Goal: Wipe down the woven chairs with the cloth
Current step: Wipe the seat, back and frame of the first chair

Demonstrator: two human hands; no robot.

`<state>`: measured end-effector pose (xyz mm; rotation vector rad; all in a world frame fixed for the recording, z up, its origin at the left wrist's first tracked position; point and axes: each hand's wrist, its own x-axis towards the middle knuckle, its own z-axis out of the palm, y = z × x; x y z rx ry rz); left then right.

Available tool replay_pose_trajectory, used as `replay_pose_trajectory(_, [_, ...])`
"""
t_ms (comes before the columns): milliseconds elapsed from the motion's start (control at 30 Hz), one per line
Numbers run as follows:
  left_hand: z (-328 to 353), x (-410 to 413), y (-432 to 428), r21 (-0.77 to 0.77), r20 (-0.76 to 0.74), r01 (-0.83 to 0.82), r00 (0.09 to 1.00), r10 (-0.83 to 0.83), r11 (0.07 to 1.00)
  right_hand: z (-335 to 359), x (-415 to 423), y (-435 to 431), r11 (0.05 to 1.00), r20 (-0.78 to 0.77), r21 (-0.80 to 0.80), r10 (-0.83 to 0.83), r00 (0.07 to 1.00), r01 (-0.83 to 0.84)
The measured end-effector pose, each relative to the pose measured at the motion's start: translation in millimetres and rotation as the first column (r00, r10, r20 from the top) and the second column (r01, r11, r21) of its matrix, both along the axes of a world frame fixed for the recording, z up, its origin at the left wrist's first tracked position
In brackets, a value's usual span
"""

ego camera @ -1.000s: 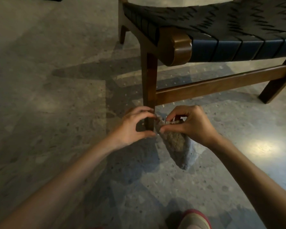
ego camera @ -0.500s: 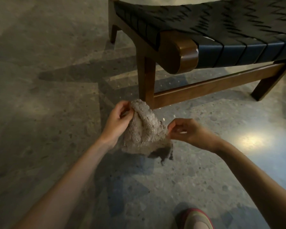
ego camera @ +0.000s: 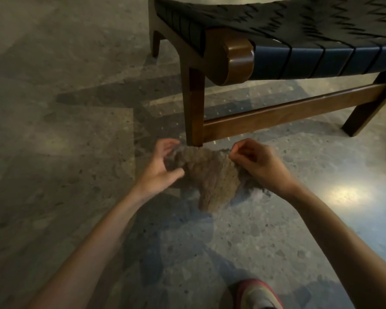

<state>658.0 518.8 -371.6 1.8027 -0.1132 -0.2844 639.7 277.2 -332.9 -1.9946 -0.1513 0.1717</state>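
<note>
A low wooden chair with a dark woven seat (ego camera: 299, 25) fills the upper right; its near front leg (ego camera: 194, 112) stands just beyond my hands. A grey-brown fuzzy cloth (ego camera: 210, 175) hangs spread between my hands, a little above the floor and in front of the foot of that leg. My left hand (ego camera: 163, 166) pinches the cloth's left edge. My right hand (ego camera: 256, 161) pinches its right edge with curled fingers. The cloth's lower corner droops toward the floor.
The floor (ego camera: 65, 152) is speckled grey stone with a bright light reflection at the right (ego camera: 345, 195). A wooden crossbar (ego camera: 288, 110) joins the chair's front legs. The toe of a red-and-white shoe (ego camera: 256, 295) shows at the bottom edge.
The cloth was bunched in my right hand by the leg, then passed partly to my left hand. Now both hands have pulled apart and stretched it out flat.
</note>
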Motion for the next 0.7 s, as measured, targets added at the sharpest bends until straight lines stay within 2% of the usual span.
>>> replay_pose_trajectory(67, [12.9,-1.8,-4.3,0.154,0.103,0.252,0.958,-0.269,0.955,7.6,-0.5,-2.9,0.982,0.043,-0.103,0.164,0.986,-0.159])
replay_pose_trajectory(100, [18.5,-1.5,-8.7,0.265,0.168,0.315,0.915,-0.366,0.911,12.5,-0.3,-4.4,0.965,0.049,-0.147,0.229,0.972,-0.219])
replay_pose_trajectory(167, [24.7,0.4,-20.0,0.506,0.269,0.317,0.826,-0.495,0.802,22.8,0.8,-7.4,0.937,0.058,-0.177,0.316,0.947,-0.301])
replay_pose_trajectory(233, [26.4,2.3,-30.6,0.614,0.266,0.284,0.804,-0.532,0.737,32.3,2.7,-9.9,0.928,0.056,-0.134,0.358,0.932,-0.348])
replay_pose_trajectory(367, [25.0,3.8,-34.3,0.652,0.294,0.181,0.835,-0.465,0.736,38.9,5.7,-18.3,0.934,0.049,-0.093,0.349,0.936,-0.344])
replay_pose_trajectory(433, [27.5,5.3,-30.0,0.664,0.303,0.132,0.853,-0.426,0.736,37.7,7.5,-23.9,0.933,0.026,-0.179,0.320,0.947,-0.311])
replay_pose_trajectory(500, [33.5,6.6,-23.9,0.669,0.286,0.120,0.869,-0.404,0.734,33.3,9.0,-26.0,0.889,0.021,-0.351,0.321,0.947,-0.293])
replay_pose_trajectory(567, [42.4,10.3,-14.4,0.692,0.300,0.068,0.878,-0.372,0.719,28.6,11.8,-23.4,0.853,0.095,-0.466,0.312,0.945,-0.235])
replay_pose_trajectory(700, [56.7,33.8,4.4,0.631,0.481,-0.267,0.871,-0.098,0.728,26.1,26.6,-10.9,0.907,0.325,-0.421,0.128,0.937,0.022])
